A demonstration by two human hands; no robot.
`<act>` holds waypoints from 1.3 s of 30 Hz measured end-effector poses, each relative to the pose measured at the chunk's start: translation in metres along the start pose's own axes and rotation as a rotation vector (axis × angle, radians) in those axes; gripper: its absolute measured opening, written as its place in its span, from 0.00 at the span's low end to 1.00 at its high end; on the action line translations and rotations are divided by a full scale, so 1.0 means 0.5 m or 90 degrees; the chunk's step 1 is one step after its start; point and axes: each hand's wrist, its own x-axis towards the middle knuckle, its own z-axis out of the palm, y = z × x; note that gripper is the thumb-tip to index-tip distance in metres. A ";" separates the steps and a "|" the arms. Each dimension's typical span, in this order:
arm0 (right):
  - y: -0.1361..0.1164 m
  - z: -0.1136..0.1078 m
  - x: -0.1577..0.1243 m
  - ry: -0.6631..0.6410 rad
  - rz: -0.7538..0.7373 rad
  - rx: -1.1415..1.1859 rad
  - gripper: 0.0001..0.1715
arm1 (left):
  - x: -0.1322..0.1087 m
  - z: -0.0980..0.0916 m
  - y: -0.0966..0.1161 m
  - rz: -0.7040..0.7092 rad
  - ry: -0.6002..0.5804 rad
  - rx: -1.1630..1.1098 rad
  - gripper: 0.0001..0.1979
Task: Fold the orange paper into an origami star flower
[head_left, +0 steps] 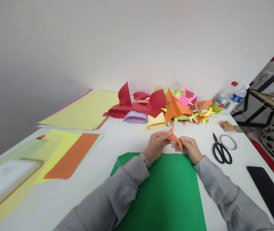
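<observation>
An orange folded paper piece [172, 136] with pointed tips is held up between my two hands, above the far edge of a green sheet [168, 189]. My left hand [156, 146] is closed on its left part, thumb on top. My right hand [190, 148] pinches the lower right tip; some of its fingers are hidden behind the paper. Just beyond my hands lies a pile of folded paper: an orange plane [174, 107], a pink star shape [185, 98], red curved pieces [124, 104], a lilac roll [136, 117] and a pale yellow roll [156, 122].
Black-handled scissors [221, 152] and a tape roll [227, 141] lie to the right, near a black flat object [267, 192]. Two bottles [235, 98] stand at the back right. Coloured sheets [73, 157], a large yellow sheet [83, 109] and a white box [6, 183] are left.
</observation>
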 end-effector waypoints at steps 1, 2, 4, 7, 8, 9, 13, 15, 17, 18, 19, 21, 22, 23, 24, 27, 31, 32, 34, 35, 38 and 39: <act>0.000 0.000 0.000 -0.002 0.006 0.008 0.28 | 0.000 0.001 -0.001 0.001 0.005 0.007 0.10; 0.001 0.000 -0.001 -0.007 0.016 0.011 0.29 | 0.000 0.001 -0.002 0.003 0.013 0.011 0.10; 0.002 0.001 -0.002 -0.011 0.039 0.003 0.29 | -0.001 0.004 -0.003 0.004 0.030 0.013 0.10; 0.002 0.002 -0.003 0.005 0.037 -0.023 0.30 | -0.002 0.008 -0.002 0.005 0.047 0.010 0.10; 0.001 0.002 -0.003 0.010 0.030 -0.030 0.31 | -0.003 0.009 -0.002 0.006 0.050 0.011 0.09; 0.000 0.002 -0.003 0.012 0.024 -0.036 0.31 | -0.003 0.010 -0.001 0.007 0.052 0.012 0.09; 0.000 0.000 -0.001 0.010 0.017 -0.049 0.29 | -0.003 0.010 -0.002 0.017 0.060 0.019 0.09; 0.004 -0.001 0.000 0.018 0.021 -0.049 0.28 | -0.003 0.010 -0.002 0.019 0.065 0.023 0.10; 0.007 -0.001 0.000 0.024 0.031 -0.034 0.28 | -0.003 0.010 -0.002 0.020 0.065 0.025 0.10; 0.008 0.000 0.000 0.024 0.038 -0.020 0.28 | -0.003 0.011 -0.001 0.019 0.063 0.026 0.10; 0.009 0.000 0.000 0.021 0.045 -0.004 0.28 | -0.003 0.011 0.000 0.017 0.060 0.028 0.10; 0.009 0.001 0.000 0.010 0.056 0.026 0.30 | -0.004 0.013 0.000 0.014 0.056 0.040 0.10; 0.008 0.002 -0.001 0.004 0.058 0.031 0.31 | -0.005 0.013 0.000 0.014 0.055 0.052 0.10; 0.007 0.002 -0.001 -0.002 0.054 0.025 0.31 | -0.006 0.014 0.000 0.013 0.052 0.068 0.10; 0.006 0.003 -0.001 -0.007 0.043 0.008 0.31 | -0.006 0.014 -0.001 0.013 0.049 0.086 0.11; 0.004 0.003 -0.001 -0.019 -0.010 -0.074 0.30 | -0.008 0.014 -0.004 0.014 0.037 0.144 0.11; 0.001 0.003 -0.001 -0.018 -0.035 -0.134 0.31 | -0.007 0.009 -0.009 0.011 0.024 0.175 0.10; 0.000 0.004 -0.001 -0.016 -0.038 -0.140 0.31 | -0.007 0.008 -0.010 0.006 0.020 0.174 0.10; 0.001 0.005 -0.001 -0.009 -0.043 -0.146 0.32 | -0.006 0.007 -0.010 -0.007 0.016 0.173 0.10; 0.002 0.005 -0.001 -0.008 -0.045 -0.148 0.31 | -0.006 0.006 -0.011 -0.013 0.015 0.176 0.10; 0.008 0.005 -0.003 -0.011 -0.048 -0.148 0.30 | -0.005 0.005 -0.011 -0.012 0.012 0.190 0.11; 0.009 0.005 -0.003 -0.015 -0.051 -0.149 0.29 | -0.005 0.005 -0.011 -0.008 0.011 0.192 0.11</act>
